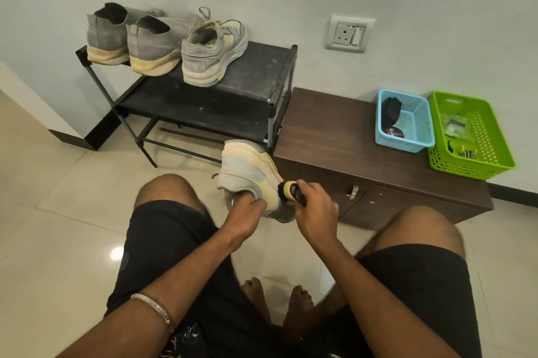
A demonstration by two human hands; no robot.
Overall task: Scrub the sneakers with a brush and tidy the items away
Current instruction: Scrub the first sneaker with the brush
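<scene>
Head view, left grip [249,207] clutching sneaker [247,171], right grip [313,203] wrapped round brush [291,190] against it

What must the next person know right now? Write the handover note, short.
Left hand grips the pastel sneaker at its opening, held above the floor.
Right hand holds the brush, bristles against the sneaker's heel side.
Its mate sits on the shoe rack beside two grey shoes.
Blue basket and green basket stand on the cabinet.
Left: finish scrubbing, put everything away.
</scene>
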